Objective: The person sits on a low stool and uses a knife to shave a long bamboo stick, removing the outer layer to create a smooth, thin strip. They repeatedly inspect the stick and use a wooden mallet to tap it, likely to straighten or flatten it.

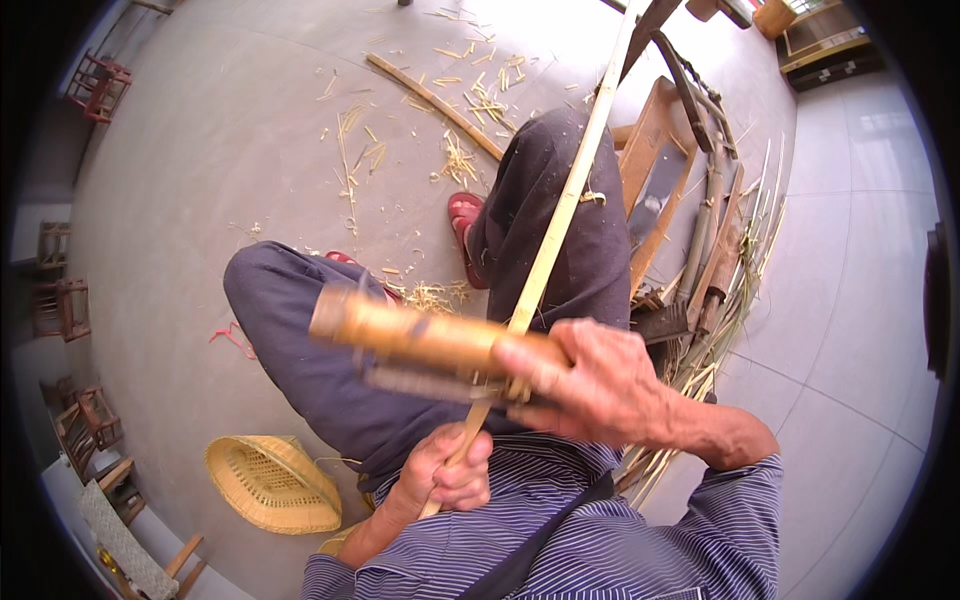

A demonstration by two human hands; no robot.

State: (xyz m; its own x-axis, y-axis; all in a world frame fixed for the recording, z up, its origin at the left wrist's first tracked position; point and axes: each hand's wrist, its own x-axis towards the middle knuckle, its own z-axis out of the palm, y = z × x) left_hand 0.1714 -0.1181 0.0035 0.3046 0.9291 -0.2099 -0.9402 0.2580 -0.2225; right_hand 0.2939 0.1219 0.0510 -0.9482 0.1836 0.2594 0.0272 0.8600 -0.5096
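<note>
A long pale bamboo strip (559,229) runs from my lap up over my right thigh, past the top of the view. My left hand (450,469) is closed around its lower end, close to my shirt. In my right hand (600,379) is a hand tool with a thick round bamboo body (420,334), lying across the strip. Below that body a dark, narrow, blade-like part (420,382) shows, blurred by motion. The contact between the tool and the strip is partly hidden by my fingers. A pale shaving (592,197) rests on my right thigh.
Bamboo shavings (457,161) and a bamboo stick (439,105) lie on the floor ahead. To the right are a wooden frame (649,172) and bundled bamboo strips (750,270). A woven bamboo basket (274,484) sits at left. Small chairs (64,307) line the left side.
</note>
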